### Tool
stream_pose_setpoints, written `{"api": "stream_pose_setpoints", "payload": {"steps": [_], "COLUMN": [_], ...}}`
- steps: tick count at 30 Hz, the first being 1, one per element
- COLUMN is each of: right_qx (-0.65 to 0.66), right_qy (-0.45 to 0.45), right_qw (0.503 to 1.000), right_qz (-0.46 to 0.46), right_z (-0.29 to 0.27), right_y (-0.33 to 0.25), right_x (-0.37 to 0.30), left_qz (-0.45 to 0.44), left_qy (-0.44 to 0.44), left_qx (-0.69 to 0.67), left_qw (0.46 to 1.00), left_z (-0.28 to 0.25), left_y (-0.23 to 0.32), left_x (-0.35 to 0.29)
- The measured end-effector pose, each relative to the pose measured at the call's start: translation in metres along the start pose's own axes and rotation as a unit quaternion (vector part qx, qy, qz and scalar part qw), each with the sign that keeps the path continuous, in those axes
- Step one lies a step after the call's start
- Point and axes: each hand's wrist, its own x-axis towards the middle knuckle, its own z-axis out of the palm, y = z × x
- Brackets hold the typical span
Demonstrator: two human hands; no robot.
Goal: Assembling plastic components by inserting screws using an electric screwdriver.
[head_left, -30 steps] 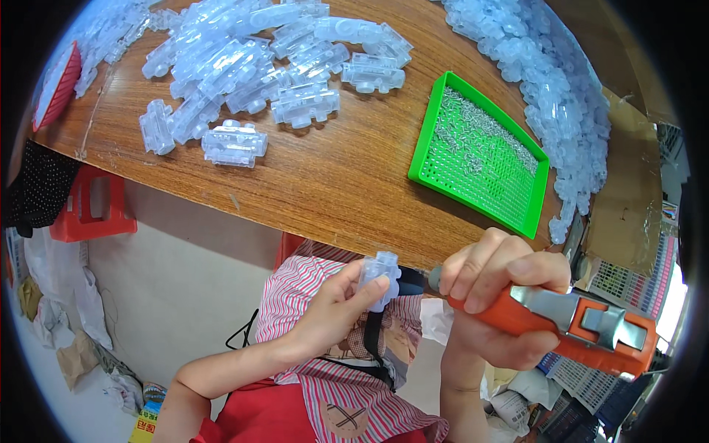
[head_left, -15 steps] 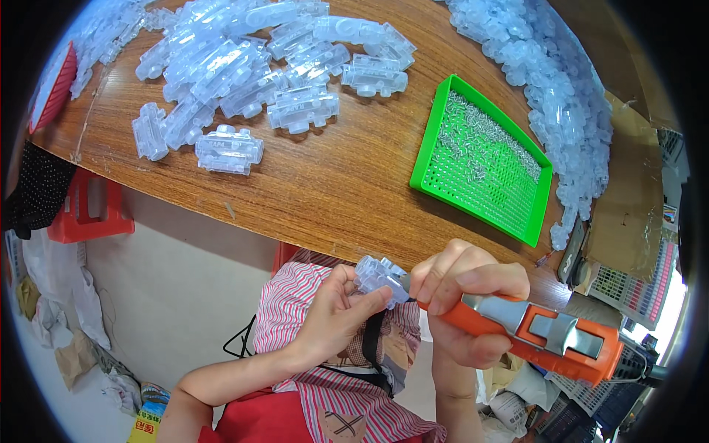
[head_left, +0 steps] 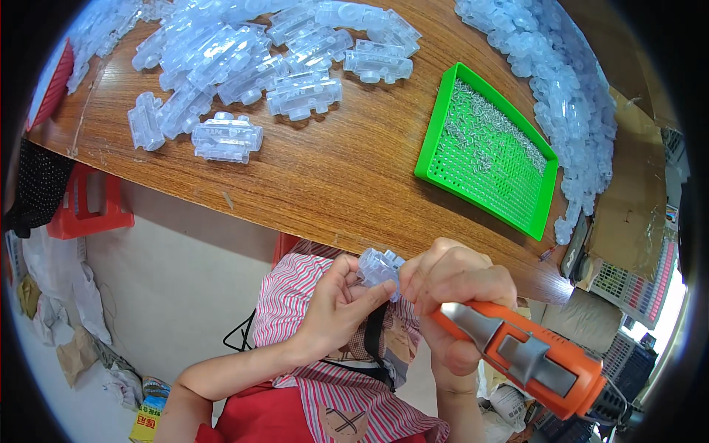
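My left hand [head_left: 332, 310] is closed on a clear plastic housing [head_left: 378, 270], pinched between thumb and fingers above my lap, near the table edge. My right hand [head_left: 458, 284] wraps round an orange electric screwdriver [head_left: 528, 354] with a grey lever on its side. Its body slants down to the right, and its front end points at the housing. The fingers hide the tip, so contact with the housing cannot be seen. Beyond my hands, a green perforated tray [head_left: 473, 201] holds many small silver screws [head_left: 484, 129].
Similar clear housings [head_left: 304, 94] lie heaped at the table's far left. Another long pile of translucent parts [head_left: 569, 111] runs along the right. A red basket [head_left: 53, 85] stands at the left edge, with a red stool [head_left: 111, 207] below. Cardboard [head_left: 628, 177] is at far right.
The screwdriver's rear end has swung down and toward me, and my right hand has shifted slightly left with it. My left hand still holds the housing. The whole view has moved slightly.
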Motion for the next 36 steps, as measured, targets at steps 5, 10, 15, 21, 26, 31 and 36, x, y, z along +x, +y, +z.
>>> {"api": "stream_pose_setpoints", "payload": {"steps": [5, 10, 15, 21, 26, 31, 36], "right_qx": [0.031, 0.080, 0.107, 0.031, 0.014, -0.006, 0.004], "right_qy": [0.000, 0.032, 0.086, 0.020, 0.034, 0.032, 0.063], "right_qw": [1.000, 0.992, 0.990, 0.997, 0.999, 0.999, 0.998], "right_qz": [-0.004, -0.094, -0.025, -0.065, -0.008, -0.019, 0.008], "right_z": [-0.013, -0.019, -0.013, -0.014, -0.010, -0.006, 0.002], "right_y": [-0.015, -0.034, -0.032, -0.017, -0.011, -0.004, -0.006], "right_x": [0.010, 0.023, 0.013, 0.018, 0.015, 0.012, 0.010], "left_qz": [-0.016, -0.016, -0.039, -0.031, -0.034, -0.025, -0.014], "left_qy": [0.003, 0.051, 0.082, 0.077, 0.078, 0.074, 0.096], "left_qx": [0.023, -0.058, -0.035, -0.002, 0.005, -0.027, 0.012], "left_qw": [1.000, 0.997, 0.995, 0.997, 0.996, 0.997, 0.995], "left_z": [0.009, 0.013, 0.016, 0.012, 0.014, 0.013, 0.014], "left_y": [0.002, 0.015, 0.022, 0.014, 0.017, 0.013, 0.016], "left_x": [0.000, -0.006, -0.006, 0.001, 0.002, 0.003, 0.001]}}
